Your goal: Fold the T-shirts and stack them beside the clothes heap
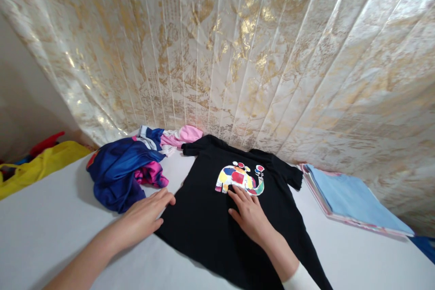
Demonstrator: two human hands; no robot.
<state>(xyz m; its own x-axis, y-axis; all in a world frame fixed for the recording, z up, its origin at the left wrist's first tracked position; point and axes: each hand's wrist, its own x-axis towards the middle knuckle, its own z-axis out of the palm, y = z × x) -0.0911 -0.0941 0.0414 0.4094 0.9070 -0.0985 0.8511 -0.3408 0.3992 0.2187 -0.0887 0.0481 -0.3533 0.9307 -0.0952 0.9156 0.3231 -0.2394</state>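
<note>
Nearest the camera, at the bottom edge, a white sleeve (301, 279) is seen on the right forearm, which is laid over a black T-shirt (204, 231). The T-shirt is spread front up on the white tabletop (356, 253), between a crumpled blue bundle (118, 167) and a folded stack (350, 195) topped with light blue. The right hand (249, 213) is rested at the lower edge of the elephant print (238, 179), its fingers spread and nothing gripped. The left hand (146, 217) is placed at the shirt's left side near the hem, fingers extended and thumb apart, so no pinch appears to be made.

The step in hand is judged to be flattening and squaring the cloth. It would be done well with light pressure, strokes being worked outward from the print, the side edge being drawn straight without stretching, and both sleeves being laid level. The left wrist is best kept clear of the bundle.

Part of the print is covered by the right fingertips, and the lower right corner of the hem is cut off by the frame. The neckline is foreshortened, and the shirt's underside is hidden. Whether the left fingertips are pressed down or merely hovering cannot be told.
</note>
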